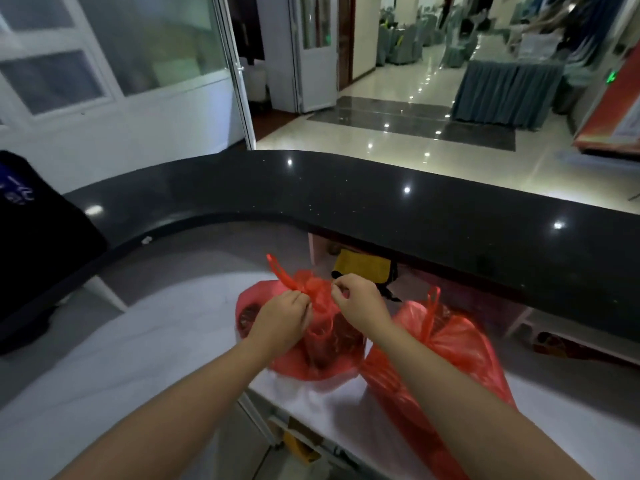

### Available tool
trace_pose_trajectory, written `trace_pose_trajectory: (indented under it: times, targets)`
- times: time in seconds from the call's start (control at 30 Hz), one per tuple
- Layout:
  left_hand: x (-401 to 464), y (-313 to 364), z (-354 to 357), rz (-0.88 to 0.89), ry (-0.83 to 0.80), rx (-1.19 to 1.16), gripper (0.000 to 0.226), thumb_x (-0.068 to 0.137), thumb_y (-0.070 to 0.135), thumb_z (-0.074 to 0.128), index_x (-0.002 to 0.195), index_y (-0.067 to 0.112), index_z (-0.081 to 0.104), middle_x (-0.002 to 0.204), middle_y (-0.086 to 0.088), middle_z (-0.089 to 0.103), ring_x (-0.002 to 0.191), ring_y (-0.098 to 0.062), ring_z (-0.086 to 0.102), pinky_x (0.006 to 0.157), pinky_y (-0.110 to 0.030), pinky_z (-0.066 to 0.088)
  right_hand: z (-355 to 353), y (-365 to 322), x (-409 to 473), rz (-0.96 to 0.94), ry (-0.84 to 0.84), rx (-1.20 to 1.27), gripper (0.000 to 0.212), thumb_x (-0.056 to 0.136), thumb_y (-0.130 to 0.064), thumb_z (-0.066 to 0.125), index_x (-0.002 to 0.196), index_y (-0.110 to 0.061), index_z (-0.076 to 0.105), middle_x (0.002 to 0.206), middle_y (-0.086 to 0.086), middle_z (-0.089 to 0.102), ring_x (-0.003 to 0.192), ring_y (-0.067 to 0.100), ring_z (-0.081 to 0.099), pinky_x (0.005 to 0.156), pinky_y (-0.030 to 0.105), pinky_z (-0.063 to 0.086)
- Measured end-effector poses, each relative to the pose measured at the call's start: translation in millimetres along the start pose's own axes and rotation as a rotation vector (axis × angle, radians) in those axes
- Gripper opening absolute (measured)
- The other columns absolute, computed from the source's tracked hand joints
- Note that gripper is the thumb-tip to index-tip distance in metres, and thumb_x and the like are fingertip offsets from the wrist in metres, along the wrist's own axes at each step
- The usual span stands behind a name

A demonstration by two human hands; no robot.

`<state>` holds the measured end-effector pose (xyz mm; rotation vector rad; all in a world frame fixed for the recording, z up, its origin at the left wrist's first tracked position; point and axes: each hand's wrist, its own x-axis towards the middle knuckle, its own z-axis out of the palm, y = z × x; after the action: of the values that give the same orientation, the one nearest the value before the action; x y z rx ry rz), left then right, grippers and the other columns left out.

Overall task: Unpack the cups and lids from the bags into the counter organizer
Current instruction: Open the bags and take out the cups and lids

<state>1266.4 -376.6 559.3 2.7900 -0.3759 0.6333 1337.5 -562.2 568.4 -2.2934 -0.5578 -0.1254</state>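
On the white counter: 2 red plastic bags stand side by side under the overhang of the raised black counter top (346, 202).
Tied bag: the left red bag (322, 341) sits at the middle of the white counter (138, 341), its neck gathered in a knot, 1 handle loop sticking up to the left.
Left hand: the left hand (282, 320) pinches the knot from the left, fingers curled tight together.
Right hand: the right hand (360, 299) pinches the plastic at the knot from the right with thumb and forefinger; the other fingers are curled.
Second bag: the right red bag (460, 344) touches the first, partly hidden by the right forearm, its handle upright.
Contents: dark round shapes show through the red film; too blurred to name.
Under the overhang: a yellow object (363, 268) in shadow, half hidden.
Left edge: a dark bag (38, 244), cut off by the frame.
Beyond: a glossy tiled floor (398, 140), blurred.
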Motion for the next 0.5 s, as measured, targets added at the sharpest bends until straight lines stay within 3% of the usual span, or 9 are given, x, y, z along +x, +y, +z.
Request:
trace_pose_trajectory:
  times: [0.17,0.27,0.33,0.4,0.5]
  targets:
    - [11.2,-49.7,6.5,0.125,-0.053,0.077,0.022,0.088,0.020,0.057,0.106,0.012,0.067,0.104,-0.005,0.067,0.096,-0.027,0.060,0.086,-0.044,0.050,44.0,-9.7,32.0,-0.198,-0.092,-0.310,0.034,0.088,-0.038,0.061,0.119,-0.028,0.067,0.125,-0.004,0.059,0.120,0.021,0.050,0.096,0.040,0.040]
    - [13.6,-68.9,13.5,0.097,-0.055,0.076,0.032,0.089,0.023,0.054,0.120,0.018,0.063,0.122,0.000,0.062,0.118,-0.022,0.054,0.110,-0.046,0.039,70.6,-4.3,38.1,-0.140,-0.172,-0.389,0.046,0.086,-0.045,0.058,0.131,-0.033,0.057,0.138,-0.007,0.051,0.135,0.018,0.039,0.115,0.043,0.024]
    - [14.8,-81.1,16.1,0.063,-0.084,0.041,0.034,0.091,0.027,0.053,0.124,0.021,0.061,0.126,0.002,0.060,0.123,-0.020,0.052,0.116,-0.046,0.033,83.9,-1.7,40.5,-0.071,-0.167,-0.408,0.041,0.090,-0.047,0.059,0.129,-0.034,0.059,0.133,-0.010,0.056,0.129,0.017,0.045,0.111,0.040,0.028]
    - [16.1,-92.4,20.7,0.049,-0.107,-0.009,0.033,0.091,0.029,0.054,0.122,0.022,0.062,0.125,0.004,0.061,0.121,-0.019,0.053,0.117,-0.045,0.032,91.9,-1.4,41.8,-0.037,-0.152,-0.423,0.032,0.092,-0.043,0.061,0.121,-0.031,0.065,0.122,-0.008,0.062,0.117,0.019,0.054,0.098,0.038,0.038]
    - [16.8,-109.2,28.9,0.052,-0.120,-0.109,0.028,0.091,0.031,0.055,0.118,0.025,0.063,0.121,0.008,0.060,0.118,-0.015,0.052,0.117,-0.046,0.032,98.3,-5.3,41.2,-0.028,-0.130,-0.460,0.021,0.093,-0.036,0.061,0.109,-0.026,0.069,0.108,-0.006,0.065,0.105,0.022,0.059,0.085,0.036,0.041]
